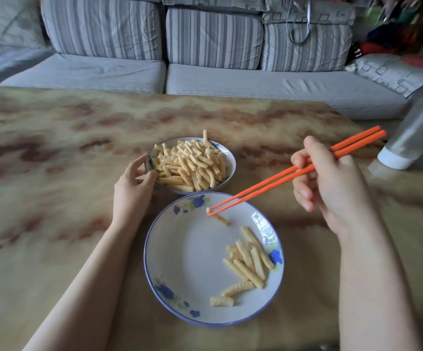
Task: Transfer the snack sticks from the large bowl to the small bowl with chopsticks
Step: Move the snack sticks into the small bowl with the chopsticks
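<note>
A table (53, 148) with a glossy top marbled in tan and reddish brown carries three things. The large bowl (187, 254), white with a blue rim and blue flowers, sits close to the near edge, about midway along it. The small bowl (231, 165) stands just behind it, toward the centre. A clear bottle (413, 135) with a white end stands at the right edge.
</note>
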Tool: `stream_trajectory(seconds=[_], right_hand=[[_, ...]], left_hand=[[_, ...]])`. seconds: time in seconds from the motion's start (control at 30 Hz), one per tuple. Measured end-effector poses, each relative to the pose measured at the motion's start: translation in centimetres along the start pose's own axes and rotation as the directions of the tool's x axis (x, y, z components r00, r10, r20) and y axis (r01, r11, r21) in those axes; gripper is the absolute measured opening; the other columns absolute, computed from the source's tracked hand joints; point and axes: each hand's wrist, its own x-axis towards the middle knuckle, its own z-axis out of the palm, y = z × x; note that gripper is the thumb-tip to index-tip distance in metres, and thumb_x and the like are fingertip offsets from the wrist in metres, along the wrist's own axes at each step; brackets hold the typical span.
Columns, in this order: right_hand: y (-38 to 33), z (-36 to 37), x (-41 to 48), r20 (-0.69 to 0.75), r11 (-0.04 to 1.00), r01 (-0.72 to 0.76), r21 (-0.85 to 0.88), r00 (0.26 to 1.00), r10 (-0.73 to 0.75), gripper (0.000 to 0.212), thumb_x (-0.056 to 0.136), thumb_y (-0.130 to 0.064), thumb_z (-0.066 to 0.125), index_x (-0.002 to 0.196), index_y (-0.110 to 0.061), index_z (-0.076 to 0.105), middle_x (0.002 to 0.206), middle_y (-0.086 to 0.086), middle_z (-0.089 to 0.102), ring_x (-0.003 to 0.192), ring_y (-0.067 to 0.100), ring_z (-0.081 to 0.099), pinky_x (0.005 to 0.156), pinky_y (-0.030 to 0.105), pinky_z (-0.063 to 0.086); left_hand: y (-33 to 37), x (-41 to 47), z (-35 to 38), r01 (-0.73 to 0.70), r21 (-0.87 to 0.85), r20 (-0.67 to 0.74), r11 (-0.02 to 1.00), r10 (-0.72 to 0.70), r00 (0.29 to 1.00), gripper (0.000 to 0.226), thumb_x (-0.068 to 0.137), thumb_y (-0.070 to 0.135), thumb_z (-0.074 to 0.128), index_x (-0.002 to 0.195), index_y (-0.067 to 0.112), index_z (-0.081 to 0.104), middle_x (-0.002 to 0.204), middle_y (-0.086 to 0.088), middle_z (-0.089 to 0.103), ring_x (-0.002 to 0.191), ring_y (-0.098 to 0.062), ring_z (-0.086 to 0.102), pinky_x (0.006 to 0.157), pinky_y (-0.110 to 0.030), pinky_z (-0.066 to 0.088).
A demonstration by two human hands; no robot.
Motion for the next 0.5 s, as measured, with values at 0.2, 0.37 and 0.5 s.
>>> stream_trajectory(seconds=[0.2,0.37,0.5], right_hand=[[0.3,1.8,0.1,-0.052,0.999,0.018,0.029,0.998,-0.016,0.043,0.102,-0.029,0.039,0.063,-0.012,0.047,0.039,0.003,0.041,0.027,0.017,0.032,0.036,0.019,0.023],[-0.3,2.7,0.2,-0.238,0.960,0.147,0.236,0.967,-0.090,0.039,0.102,-0.024,0.039,0.065,-0.013,0.044,0.049,-0.008,0.051,0.029,0.013,0.037,0.036,0.022,0.023],[0.1,3.9,0.6,-0.339,0.943,0.201,0.265,0.935,-0.104,0.040,0.103,-0.026,0.036,0.066,-0.013,0.043,0.043,-0.005,0.045,0.029,0.013,0.038,0.039,0.026,0.022]], left_hand=[[-0.1,0.0,0.0,0.005,-0.005,-0.001,1.000,-0.005,1.000,0.040,0.091,0.018,0.056,0.130,0.026,0.058,0.108,0.001,0.068,0.090,-0.022,0.067,0.081,-0.027,0.046],[0.1,0.0,0.0,-0.006,0.008,-0.006,1.000,0.006,1.000,0.039,0.091,0.017,0.055,0.129,0.026,0.057,0.103,0.003,0.067,0.067,-0.006,0.063,0.066,-0.016,0.044],[0.0,0.1,0.0,-0.007,0.011,-0.012,1.000,0.008,1.000,0.038,0.092,0.018,0.055,0.129,0.026,0.058,0.104,0.003,0.067,0.062,0.004,0.060,0.069,-0.020,0.044]])
